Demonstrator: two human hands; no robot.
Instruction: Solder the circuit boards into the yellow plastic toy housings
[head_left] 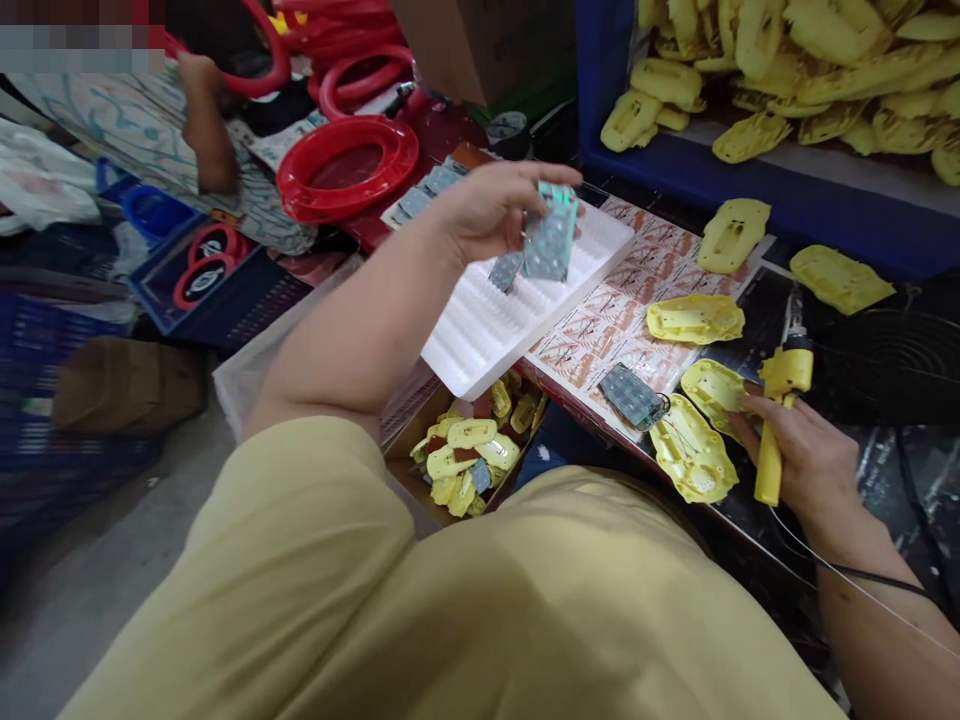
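My left hand [487, 215] is closed on a grey-green circuit board [551, 245], lifted over a white foam tray [517, 325] with ridged slots. Another board [505, 272] shows just below those fingers. In my right hand [814, 460] is a yellow soldering gun [772, 450], its metal tip pointing away from me and a thin pale wire trailing from its base. My right fingertips are close to a yellow plastic shell [709, 390]; whether they touch it I cannot tell. Beside it lies another open shell [690, 455], with wires leading to a circuit board [634, 395].
More yellow shells [731, 235] lie on the printed sheet and black tabletop. A blue bin [750, 205] piled with shells stands behind. Below the table edge is a carton [450, 510] of shells. A co-worker's arm [210, 130] is near red rings [349, 165] at left.
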